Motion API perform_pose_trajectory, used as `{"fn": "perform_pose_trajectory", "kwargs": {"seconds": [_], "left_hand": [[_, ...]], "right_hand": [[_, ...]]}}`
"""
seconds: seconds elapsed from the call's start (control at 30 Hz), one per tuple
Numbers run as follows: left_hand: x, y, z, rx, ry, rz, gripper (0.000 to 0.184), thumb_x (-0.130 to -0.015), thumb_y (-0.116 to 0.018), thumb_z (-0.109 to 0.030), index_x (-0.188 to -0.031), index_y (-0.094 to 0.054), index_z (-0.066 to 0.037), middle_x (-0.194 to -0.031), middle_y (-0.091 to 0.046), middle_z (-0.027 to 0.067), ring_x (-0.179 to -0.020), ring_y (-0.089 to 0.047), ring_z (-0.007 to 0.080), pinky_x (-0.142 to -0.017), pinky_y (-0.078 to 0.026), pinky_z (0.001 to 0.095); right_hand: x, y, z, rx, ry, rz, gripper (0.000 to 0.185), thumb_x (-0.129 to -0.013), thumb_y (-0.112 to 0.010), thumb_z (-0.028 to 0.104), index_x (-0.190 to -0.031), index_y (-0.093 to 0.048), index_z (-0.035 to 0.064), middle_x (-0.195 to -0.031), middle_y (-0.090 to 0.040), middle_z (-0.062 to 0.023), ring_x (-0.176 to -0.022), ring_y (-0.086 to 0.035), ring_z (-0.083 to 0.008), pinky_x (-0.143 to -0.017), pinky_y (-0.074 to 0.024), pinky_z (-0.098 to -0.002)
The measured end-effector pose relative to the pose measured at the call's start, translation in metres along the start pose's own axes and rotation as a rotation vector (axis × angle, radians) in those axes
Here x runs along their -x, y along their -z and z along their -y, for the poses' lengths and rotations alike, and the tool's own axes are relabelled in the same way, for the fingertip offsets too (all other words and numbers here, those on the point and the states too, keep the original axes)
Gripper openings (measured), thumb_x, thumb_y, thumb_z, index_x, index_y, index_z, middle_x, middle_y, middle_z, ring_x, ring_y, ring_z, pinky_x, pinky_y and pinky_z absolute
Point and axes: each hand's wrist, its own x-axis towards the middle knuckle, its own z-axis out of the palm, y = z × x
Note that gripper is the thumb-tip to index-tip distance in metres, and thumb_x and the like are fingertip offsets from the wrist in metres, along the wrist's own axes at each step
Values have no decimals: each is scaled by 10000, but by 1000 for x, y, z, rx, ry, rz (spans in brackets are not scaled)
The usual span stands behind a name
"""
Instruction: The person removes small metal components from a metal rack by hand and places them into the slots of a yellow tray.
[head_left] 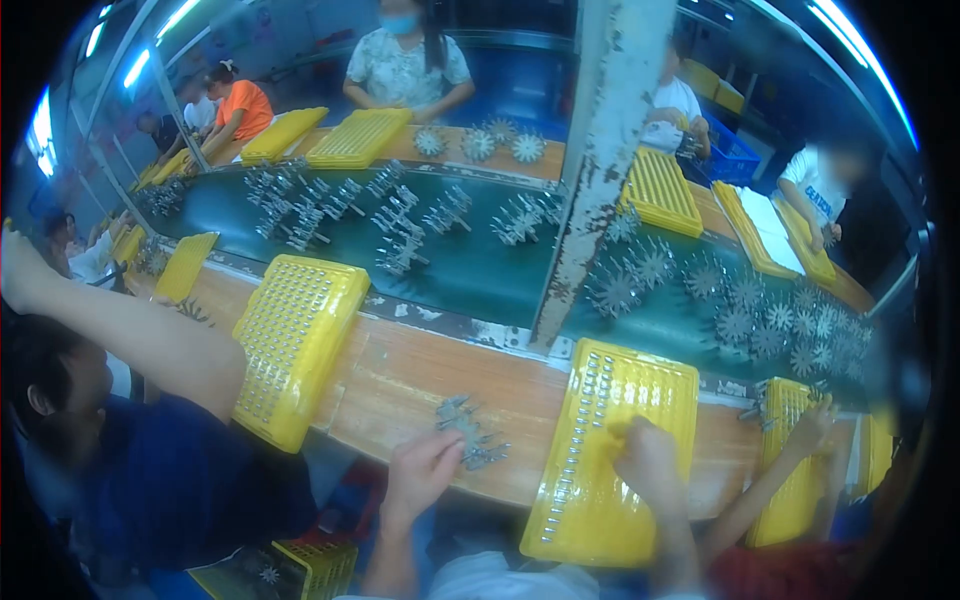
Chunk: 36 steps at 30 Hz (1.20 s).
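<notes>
My left hand is closed, with its fingertips at the near edge of a grey metal star-shaped rack with pins, just above the wooden bench. To the right, a yellow ridged tray lies tilted across the bench edge. Small shiny metal pieces stand in a long row along its left side, with a shorter row beside it near the top. Over the tray's right half hovers my right hand, fingers curled together. Whatever they pinch is too small or blurred to make out.
A green conveyor belt carries many star-shaped racks behind the bench. A rusty white post rises beyond my tray. At left, a co-worker's arm reaches near a filled yellow tray; another co-worker's hand works at right.
</notes>
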Motion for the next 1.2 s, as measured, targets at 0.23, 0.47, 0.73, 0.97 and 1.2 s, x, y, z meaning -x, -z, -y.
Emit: {"fn": "perform_pose_trajectory", "kwargs": {"seconds": [0.23,0.47,0.73,0.97,1.2], "left_hand": [[-14,3,13,110,-65,1,137,-885,-717,5,-1016,-753,24,-870,-755,153,-746,-733,217,-664,-553,305],[-27,6,27,159,-48,90,159,-890,-744,-54,-1043,-758,-12,-941,-760,157,-821,-745,290,-737,-579,349],[-19,14,35,196,3,104,178,-878,-762,-65,-1047,-767,-13,-996,-766,171,-879,-754,302,-779,-593,366],[-14,19,32,203,12,87,197,-875,-754,-46,-1067,-762,-1,-998,-769,173,-879,-758,283,-782,-593,347],[-14,20,26,316,175,105,185,-922,-720,-31,-1096,-750,22,-952,-762,143,-855,-725,166,-761,-566,296]], "right_hand": [[148,50,1,-1143,116,655,222,-876,-803,215,-984,-755,28,-948,-736,-108,-838,-705,-275,-725,-538,-363],[220,-14,-20,-1292,-446,848,275,-863,-795,211,-1044,-750,9,-1005,-735,-109,-898,-678,-238,-770,-538,-347],[198,-49,-51,-727,-423,846,299,-868,-775,244,-1083,-755,38,-1029,-740,-129,-928,-692,-274,-820,-548,-377],[183,-81,-76,-289,-387,797,323,-873,-757,274,-1117,-759,62,-1051,-744,-146,-954,-703,-305,-864,-556,-404],[249,-102,-72,77,-459,796,349,-878,-740,303,-1151,-764,87,-1072,-749,-163,-980,-715,-337,-908,-565,-431]]}}
